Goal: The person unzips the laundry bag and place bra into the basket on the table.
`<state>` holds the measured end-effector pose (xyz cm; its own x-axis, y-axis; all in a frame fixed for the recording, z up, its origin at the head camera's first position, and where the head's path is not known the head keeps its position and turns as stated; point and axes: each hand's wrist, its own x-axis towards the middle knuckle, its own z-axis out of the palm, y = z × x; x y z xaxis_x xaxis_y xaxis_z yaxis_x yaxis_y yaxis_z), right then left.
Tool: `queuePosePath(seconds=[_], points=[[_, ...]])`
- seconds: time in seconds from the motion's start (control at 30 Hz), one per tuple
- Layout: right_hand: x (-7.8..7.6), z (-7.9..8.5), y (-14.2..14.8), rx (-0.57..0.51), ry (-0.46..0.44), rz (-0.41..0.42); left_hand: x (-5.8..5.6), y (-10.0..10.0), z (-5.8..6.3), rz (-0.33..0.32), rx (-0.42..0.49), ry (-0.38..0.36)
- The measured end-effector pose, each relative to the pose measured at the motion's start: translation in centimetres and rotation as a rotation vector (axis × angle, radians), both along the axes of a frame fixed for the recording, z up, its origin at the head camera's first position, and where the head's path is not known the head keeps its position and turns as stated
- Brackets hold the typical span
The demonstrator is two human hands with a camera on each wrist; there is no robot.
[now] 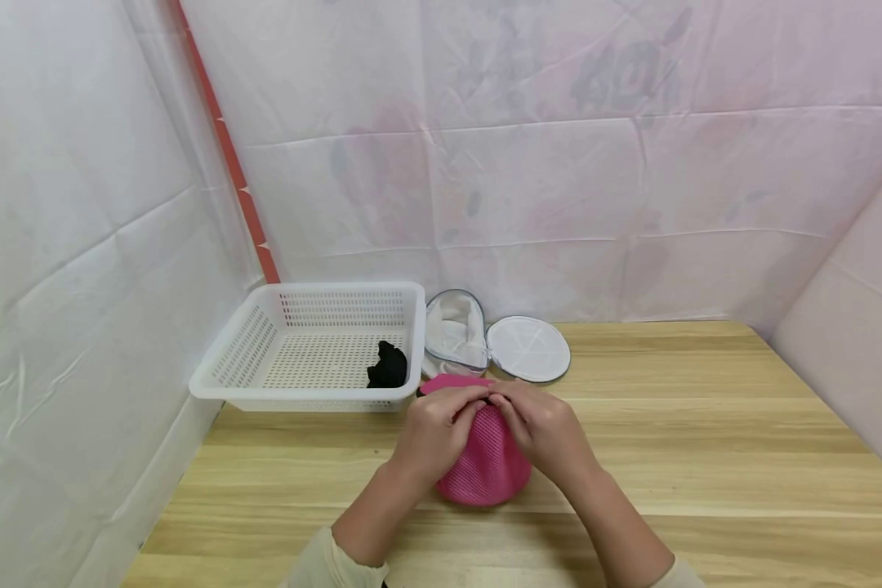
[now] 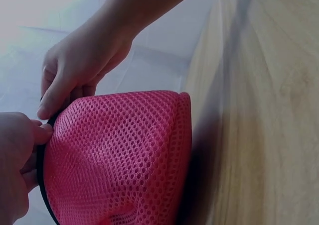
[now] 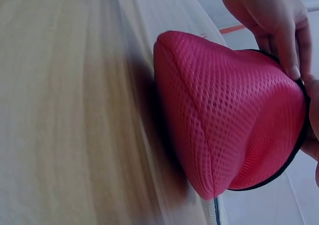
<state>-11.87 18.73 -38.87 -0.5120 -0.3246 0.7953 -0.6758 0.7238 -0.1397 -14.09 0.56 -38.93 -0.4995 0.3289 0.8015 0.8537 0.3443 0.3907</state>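
A pink mesh laundry bag with black edging stands near the middle of the table, its rounded side toward me. My left hand pinches the black edge at the top. Close beside it, my right hand pinches the same edge, the fingertips of both nearly meeting. The left wrist view shows the pink mesh bulging below the edging, slightly dented low down. Seen from the right wrist, the bag has a fold in its side. What lies inside it, if anything, is hidden.
A white plastic basket stands at the back left with a crumpled black cloth item in its right corner. Right of it lies a white mesh bag, its round lid flipped open. White sheets hang around the wooden table.
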Motion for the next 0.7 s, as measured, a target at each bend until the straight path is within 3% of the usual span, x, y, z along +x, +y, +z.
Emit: queuePosePath(seconds=[0.43, 0.7], points=[[-0.2, 0.5, 1.2, -0.02, -0.037, -0.01, -0.4, -0.5, 0.1, 0.033, 0.029, -0.011], [0.0, 1.0, 1.4, -0.042, -0.07, -0.036, -0.4, -0.8, 0.4, 0.052, 0.043, -0.057]])
